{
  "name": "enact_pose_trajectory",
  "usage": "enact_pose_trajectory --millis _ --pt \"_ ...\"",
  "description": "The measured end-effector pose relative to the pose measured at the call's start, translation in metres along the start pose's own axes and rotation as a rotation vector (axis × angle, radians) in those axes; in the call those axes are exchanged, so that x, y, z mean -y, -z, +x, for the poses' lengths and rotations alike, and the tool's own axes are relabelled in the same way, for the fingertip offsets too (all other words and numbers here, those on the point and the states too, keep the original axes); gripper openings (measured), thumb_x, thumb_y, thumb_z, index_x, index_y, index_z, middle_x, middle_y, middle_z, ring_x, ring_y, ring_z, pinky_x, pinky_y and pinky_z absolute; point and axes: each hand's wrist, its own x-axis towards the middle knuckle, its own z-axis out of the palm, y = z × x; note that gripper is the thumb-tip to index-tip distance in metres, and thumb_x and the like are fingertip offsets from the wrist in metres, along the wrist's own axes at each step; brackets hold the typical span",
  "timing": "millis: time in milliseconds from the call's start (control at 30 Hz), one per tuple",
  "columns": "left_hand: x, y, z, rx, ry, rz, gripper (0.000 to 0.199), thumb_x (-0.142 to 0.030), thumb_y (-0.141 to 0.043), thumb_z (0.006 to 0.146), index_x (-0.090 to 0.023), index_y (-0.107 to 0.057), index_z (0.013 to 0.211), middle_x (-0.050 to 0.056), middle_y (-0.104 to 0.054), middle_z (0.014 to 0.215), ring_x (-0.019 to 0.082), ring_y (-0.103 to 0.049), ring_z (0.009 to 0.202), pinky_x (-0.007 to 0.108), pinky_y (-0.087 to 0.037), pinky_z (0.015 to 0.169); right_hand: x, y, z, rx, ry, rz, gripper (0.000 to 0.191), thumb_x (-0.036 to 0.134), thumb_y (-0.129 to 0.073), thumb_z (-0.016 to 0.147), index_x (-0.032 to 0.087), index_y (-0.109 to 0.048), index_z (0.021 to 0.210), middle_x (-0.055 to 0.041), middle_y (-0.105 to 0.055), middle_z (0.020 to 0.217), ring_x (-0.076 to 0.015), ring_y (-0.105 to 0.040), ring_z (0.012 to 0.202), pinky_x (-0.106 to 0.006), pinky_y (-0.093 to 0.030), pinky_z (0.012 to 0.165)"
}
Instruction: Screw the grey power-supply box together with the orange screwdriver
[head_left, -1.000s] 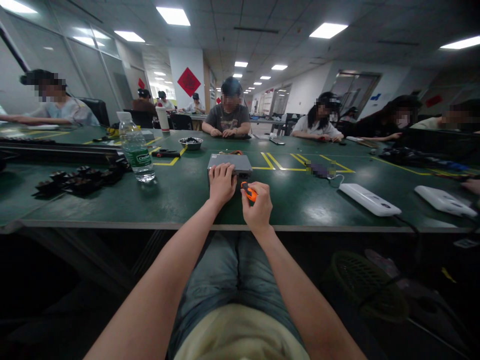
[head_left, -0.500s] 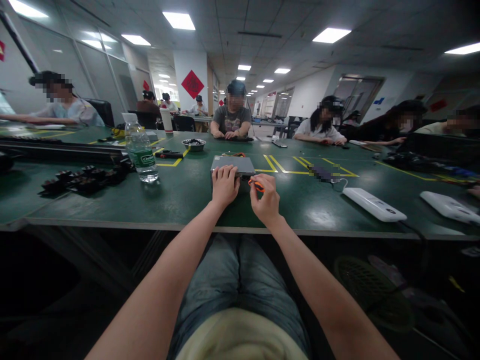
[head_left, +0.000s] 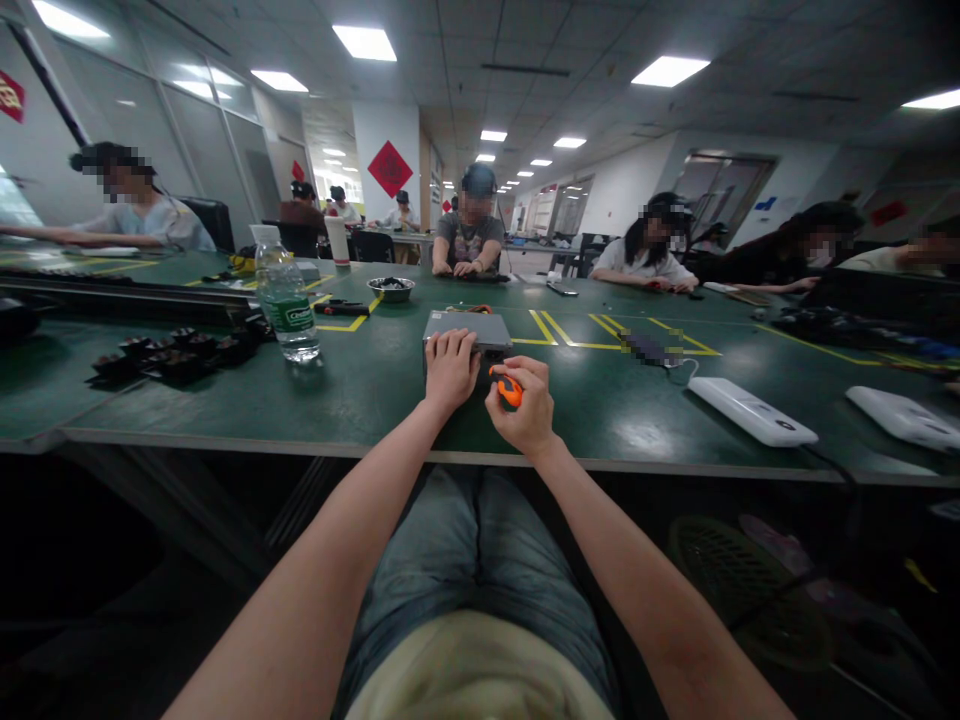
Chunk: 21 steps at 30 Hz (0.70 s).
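A grey metal power supply box [head_left: 491, 328] lies on the green table [head_left: 375, 400] in front of me, with coloured wires [head_left: 471, 308] showing behind it. Over its left front edge my left hand [head_left: 451, 370] is closed, fingers on the top and thumb at the front face. My right hand [head_left: 526, 405] wraps round an orange-and-black screwdriver [head_left: 510, 388], just right of the box's front. Only the handle shows clearly; the tip is hard to make out, and so is whether it touches the box.
Left of the box stand a water bottle [head_left: 286, 300], black parts [head_left: 176, 355] and a metal bowl [head_left: 391, 288]. A dark-handled tool [head_left: 341, 307] lies near the bowl. White power strips [head_left: 750, 410] are on the right. Several people sit around the table, one person [head_left: 469, 230] directly opposite.
My right hand has turned and drawn slightly left and towards me, so more of the orange handle shows. My left hand stays on the box. The view has shifted slightly.
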Motion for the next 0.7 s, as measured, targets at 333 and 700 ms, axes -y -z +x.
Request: enact_pose_trajectory --millis 333,700 --pt "-0.0010 0.0005 0.0005 -0.006 -0.007 0.014 0.034 -0.029 -0.039 0.087 -0.022 -0.046 0.120 0.006 -0.052 0.124 0.023 -0.039 0.119 0.043 -0.018 0.108 -0.0038 -0.0021 0.0039 -0.163 -0.052 0.139 0.037 0.013 -0.055 0.079 0.020 -0.037 0.110 -0.0072 -0.057 0.096 -0.0176 -0.058 0.090 -0.035 -0.051 0.078" --pt "-0.0004 -0.0012 0.0005 -0.014 -0.003 0.018 0.034 -0.028 -0.040 0.087 -0.022 -0.047 0.120 0.006 -0.051 0.125 0.023 -0.040 0.120 0.043 -0.019 0.108 -0.0035 -0.0012 0.0025 -0.119 -0.110 0.092 0.027 0.020 -0.056 0.080 0.021 -0.043 0.104 -0.0060 -0.057 0.094 -0.0181 -0.059 0.088 -0.034 -0.052 0.076"
